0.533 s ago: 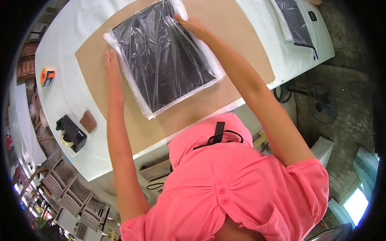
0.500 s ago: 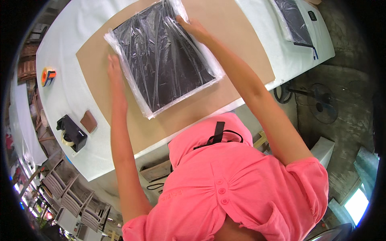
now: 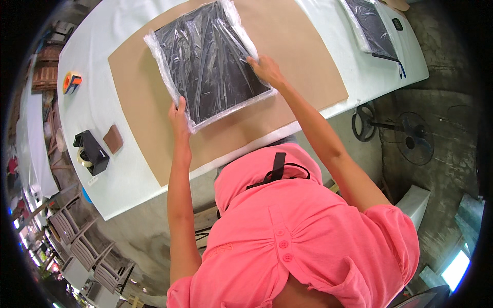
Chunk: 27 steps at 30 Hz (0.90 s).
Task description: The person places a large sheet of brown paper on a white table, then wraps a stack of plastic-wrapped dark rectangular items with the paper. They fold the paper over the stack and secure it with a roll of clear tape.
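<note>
A flat, dark rectangular panel wrapped in clear plastic (image 3: 213, 66) lies over a large brown sheet of paper or cardboard (image 3: 303, 56) on the white-covered table. The plastic is wrinkled across its top and bunched whitish along the edges. My left hand (image 3: 179, 119) grips the panel's left edge near the near corner, thumb on top. At the right edge, my right hand (image 3: 265, 70) grips it with the thumb over the top. Fingers of both hands are partly hidden beneath the panel.
On the table's left stand a black tape dispenser (image 3: 91, 153), a brown block (image 3: 113, 139) and an orange-and-blue tape roll (image 3: 71, 82). Another plastic-wrapped dark panel (image 3: 372, 28) lies at the far right, near a small black object (image 3: 397, 24). A fan (image 3: 412, 137) stands right of the table.
Both hands have slid nearer to me along the panel's sides. My left hand, apart from the panel before, now grips its edge. The panel sits slightly farther away on the brown sheet.
</note>
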Tool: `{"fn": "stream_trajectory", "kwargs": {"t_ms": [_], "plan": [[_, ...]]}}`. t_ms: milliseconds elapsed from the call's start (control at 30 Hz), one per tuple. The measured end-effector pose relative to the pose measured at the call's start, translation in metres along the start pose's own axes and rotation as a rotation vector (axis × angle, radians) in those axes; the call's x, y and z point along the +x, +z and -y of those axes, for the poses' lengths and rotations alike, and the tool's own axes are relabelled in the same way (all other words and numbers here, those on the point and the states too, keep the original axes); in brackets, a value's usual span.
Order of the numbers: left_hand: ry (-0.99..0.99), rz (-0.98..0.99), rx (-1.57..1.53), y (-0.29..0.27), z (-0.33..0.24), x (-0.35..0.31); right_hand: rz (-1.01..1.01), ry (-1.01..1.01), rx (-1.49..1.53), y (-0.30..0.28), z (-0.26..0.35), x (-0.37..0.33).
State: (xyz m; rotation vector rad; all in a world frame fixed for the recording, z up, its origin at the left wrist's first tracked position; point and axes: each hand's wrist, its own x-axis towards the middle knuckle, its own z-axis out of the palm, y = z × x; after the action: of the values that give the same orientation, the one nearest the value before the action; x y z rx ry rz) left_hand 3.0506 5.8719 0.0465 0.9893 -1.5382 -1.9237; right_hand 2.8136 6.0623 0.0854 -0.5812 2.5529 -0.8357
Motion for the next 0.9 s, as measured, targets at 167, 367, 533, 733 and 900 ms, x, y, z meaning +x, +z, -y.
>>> {"fn": "stream_trajectory", "kwargs": {"t_ms": [167,367,533,733,900], "plan": [[-0.017,-0.014,0.010,-0.008,0.001,0.001,0.027,0.066,-0.015,-0.005,0.009,0.003],[-0.101,-0.008,-0.006,-0.004,-0.005,-0.009,-0.013,0.056,-0.153,-0.001,0.012,-0.002],[-0.080,0.004,-0.087,-0.003,-0.003,-0.002,-0.077,-0.006,-0.206,0.003,0.014,0.000],[-0.018,0.012,0.277,-0.002,-0.019,-0.011,0.045,-0.023,-0.099,-0.009,-0.005,0.010],[0.129,-0.085,0.389,-0.012,-0.047,-0.012,-0.533,-0.021,-0.125,-0.058,-0.111,0.026]]}}
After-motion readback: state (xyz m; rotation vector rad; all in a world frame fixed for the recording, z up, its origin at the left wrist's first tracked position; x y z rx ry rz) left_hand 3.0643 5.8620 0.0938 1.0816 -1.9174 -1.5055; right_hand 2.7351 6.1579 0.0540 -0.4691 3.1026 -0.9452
